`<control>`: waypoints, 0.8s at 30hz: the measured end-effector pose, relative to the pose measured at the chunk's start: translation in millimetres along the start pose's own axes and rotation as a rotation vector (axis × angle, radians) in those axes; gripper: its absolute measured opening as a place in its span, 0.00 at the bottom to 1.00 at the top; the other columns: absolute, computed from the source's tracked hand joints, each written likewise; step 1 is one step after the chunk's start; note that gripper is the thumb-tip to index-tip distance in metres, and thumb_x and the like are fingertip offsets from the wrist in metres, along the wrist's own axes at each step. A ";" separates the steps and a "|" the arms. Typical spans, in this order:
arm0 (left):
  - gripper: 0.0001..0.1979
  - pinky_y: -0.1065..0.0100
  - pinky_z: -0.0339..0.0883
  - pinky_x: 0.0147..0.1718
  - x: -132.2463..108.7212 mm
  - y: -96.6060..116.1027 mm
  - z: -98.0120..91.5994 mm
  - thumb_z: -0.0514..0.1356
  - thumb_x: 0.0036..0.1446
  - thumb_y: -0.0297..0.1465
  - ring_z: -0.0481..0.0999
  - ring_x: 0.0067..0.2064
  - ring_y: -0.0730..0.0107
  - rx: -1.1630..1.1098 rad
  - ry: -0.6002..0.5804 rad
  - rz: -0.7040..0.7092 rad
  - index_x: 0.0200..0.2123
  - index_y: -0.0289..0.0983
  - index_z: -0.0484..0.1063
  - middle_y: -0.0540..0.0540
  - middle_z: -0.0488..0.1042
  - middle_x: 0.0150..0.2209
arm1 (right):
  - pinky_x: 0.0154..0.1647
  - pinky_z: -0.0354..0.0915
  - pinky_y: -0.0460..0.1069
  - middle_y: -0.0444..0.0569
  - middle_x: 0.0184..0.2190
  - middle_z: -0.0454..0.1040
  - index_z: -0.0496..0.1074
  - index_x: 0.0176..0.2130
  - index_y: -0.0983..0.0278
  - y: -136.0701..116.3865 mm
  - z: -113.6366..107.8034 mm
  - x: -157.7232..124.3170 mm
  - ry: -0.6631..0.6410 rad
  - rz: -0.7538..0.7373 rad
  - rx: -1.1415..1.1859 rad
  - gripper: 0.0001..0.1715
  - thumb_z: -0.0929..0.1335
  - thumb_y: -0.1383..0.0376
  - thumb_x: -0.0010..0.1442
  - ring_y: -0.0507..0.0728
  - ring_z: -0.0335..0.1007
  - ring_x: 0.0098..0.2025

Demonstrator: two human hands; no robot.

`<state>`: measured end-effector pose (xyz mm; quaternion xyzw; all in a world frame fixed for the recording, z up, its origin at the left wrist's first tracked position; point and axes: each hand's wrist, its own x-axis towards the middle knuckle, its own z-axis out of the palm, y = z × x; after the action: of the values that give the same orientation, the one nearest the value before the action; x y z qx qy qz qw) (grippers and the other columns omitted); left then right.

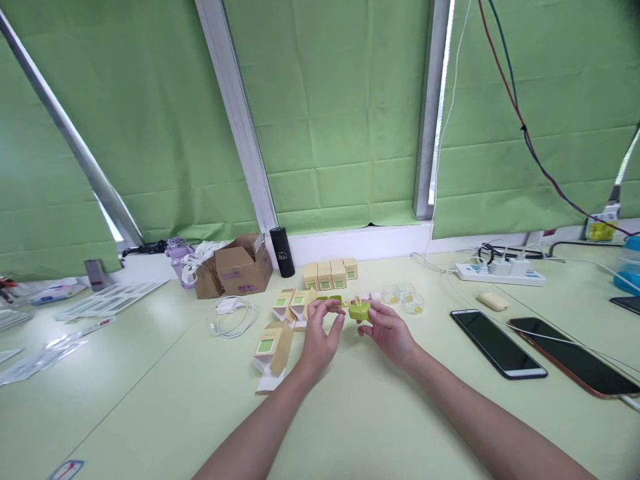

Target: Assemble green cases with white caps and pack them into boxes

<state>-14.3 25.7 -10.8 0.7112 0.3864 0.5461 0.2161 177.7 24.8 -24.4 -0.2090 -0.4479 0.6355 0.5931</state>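
Note:
My right hand (389, 333) pinches a small rounded green case (359, 311) between thumb and fingers, above the table. Pale yellowish bits show at the top of the case; I cannot make out what they are. Just left of it is my left hand (323, 337), its fingers curved and its thumb apart, with nothing visible between them. Behind the hands lie more small green pieces (336, 300), partly hidden. Opened cardboard boxes with a green square, such as this small box (275, 347), lie beside my left hand. Clear round containers (414, 304) sit beyond my right hand.
Several closed small boxes (325, 275) stand in a row at the back. A brown carton (243, 267), a black cylinder (283, 252) and a coiled white cable (234, 317) are to the left. Two phones (497, 343) and a power strip (500, 272) lie on the right.

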 end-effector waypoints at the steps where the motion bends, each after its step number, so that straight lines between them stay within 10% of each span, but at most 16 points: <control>1: 0.14 0.49 0.65 0.61 -0.3 0.3 0.2 0.61 0.67 0.40 0.74 0.57 0.53 0.005 -0.005 0.014 0.51 0.40 0.74 0.39 0.74 0.49 | 0.37 0.68 0.52 0.54 0.45 0.80 0.83 0.46 0.60 -1.3 1.4 -0.7 0.004 0.016 0.035 0.19 0.77 0.54 0.58 0.59 0.70 0.42; 13: 0.27 0.48 0.60 0.65 -4.3 9.6 2.1 0.70 0.59 0.34 0.67 0.64 0.50 -0.085 -0.118 -0.011 0.61 0.46 0.71 0.40 0.70 0.57 | 0.39 0.71 0.56 0.48 0.37 0.81 0.74 0.46 0.59 -2.2 11.5 -1.1 0.037 0.072 0.079 0.30 0.83 0.54 0.48 0.58 0.77 0.34; 24: 0.21 0.52 0.64 0.58 2.9 -0.4 2.8 0.72 0.51 0.31 0.72 0.57 0.49 -0.119 -0.046 -0.052 0.50 0.43 0.79 0.40 0.76 0.52 | 0.32 0.68 0.52 0.48 0.36 0.77 0.71 0.46 0.60 3.6 1.6 5.1 0.158 -0.097 -0.363 0.26 0.75 0.46 0.58 0.59 0.75 0.34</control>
<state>-11.5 28.5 -10.2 0.6992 0.3666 0.5458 0.2807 173.3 29.4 -25.2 -0.3398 -0.5169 0.4965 0.6089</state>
